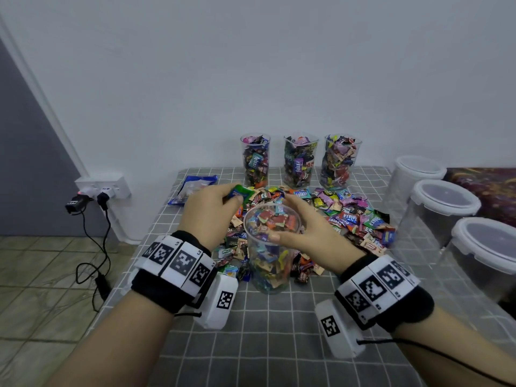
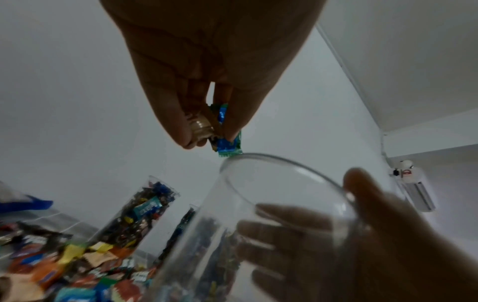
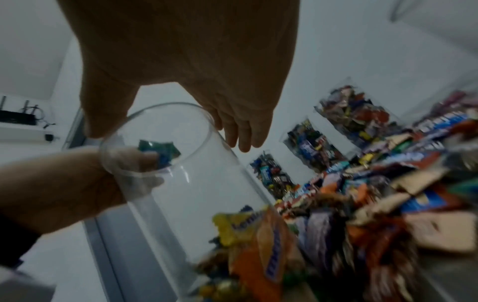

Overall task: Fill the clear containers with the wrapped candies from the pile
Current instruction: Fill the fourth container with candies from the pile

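A tall clear cup [image 1: 269,247], partly filled with wrapped candies, stands at the near edge of the candy pile [image 1: 346,216]. My right hand [image 1: 296,227] holds it near the rim, thumb in front and fingers behind; the same grip shows in the right wrist view [image 3: 196,130]. My left hand [image 1: 220,208] pinches a few wrapped candies, green and blue on top [image 1: 240,192], just left of the cup's rim. In the left wrist view the candies [image 2: 225,134] hang from the fingertips right above the rim [image 2: 271,163]. Three full cups [image 1: 300,160] stand in a row at the back.
Three large lidded clear tubs [image 1: 444,205] line the table's right edge. A blue-and-white packet [image 1: 195,188] lies back left on the grey checked cloth [image 1: 265,331]. A wall socket with plugs and cables [image 1: 100,191] sits left of the table.
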{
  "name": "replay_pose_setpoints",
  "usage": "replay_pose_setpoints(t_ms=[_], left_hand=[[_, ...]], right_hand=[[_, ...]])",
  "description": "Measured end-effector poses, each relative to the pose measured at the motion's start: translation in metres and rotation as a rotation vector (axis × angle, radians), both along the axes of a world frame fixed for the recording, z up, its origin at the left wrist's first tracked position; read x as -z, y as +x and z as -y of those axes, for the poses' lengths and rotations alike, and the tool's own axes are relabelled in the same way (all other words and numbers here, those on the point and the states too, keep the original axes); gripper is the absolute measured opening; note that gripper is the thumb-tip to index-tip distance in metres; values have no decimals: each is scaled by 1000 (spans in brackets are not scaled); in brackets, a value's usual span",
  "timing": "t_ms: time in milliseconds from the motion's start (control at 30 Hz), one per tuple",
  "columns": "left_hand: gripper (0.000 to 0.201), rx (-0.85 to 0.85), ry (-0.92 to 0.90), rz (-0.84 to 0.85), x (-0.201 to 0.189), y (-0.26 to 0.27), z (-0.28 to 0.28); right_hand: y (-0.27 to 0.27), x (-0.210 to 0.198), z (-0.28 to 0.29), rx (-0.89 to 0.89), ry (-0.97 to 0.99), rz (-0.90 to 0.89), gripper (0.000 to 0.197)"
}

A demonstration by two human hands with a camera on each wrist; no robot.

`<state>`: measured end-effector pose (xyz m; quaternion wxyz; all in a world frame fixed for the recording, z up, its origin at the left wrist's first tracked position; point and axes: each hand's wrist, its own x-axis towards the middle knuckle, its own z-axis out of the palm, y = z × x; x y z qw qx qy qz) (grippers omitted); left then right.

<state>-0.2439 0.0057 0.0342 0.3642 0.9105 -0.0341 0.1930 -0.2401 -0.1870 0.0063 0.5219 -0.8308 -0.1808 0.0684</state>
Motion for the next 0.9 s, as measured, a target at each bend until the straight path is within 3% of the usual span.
replay_pose_setpoints(t_ms=[100,200,267,600,900], left_hand=[[24,54,-36,21,-9,-3,10],[29,97,-47,29,-12,-5,20],[31,130,3,17,-13,-6,26],[38,180,91,-74,-10,-7,31],[25,194,-58,17,-5,-9,30]], right_hand=[[2,14,-1,-29,148,-108,108],[0,17,-3,-58,236,-143,73],[-1,17,-3,-64,237,-139,63],[2,21,-3,-73,307,-98,66],[1,18,-4,-80,298,-100,60]])
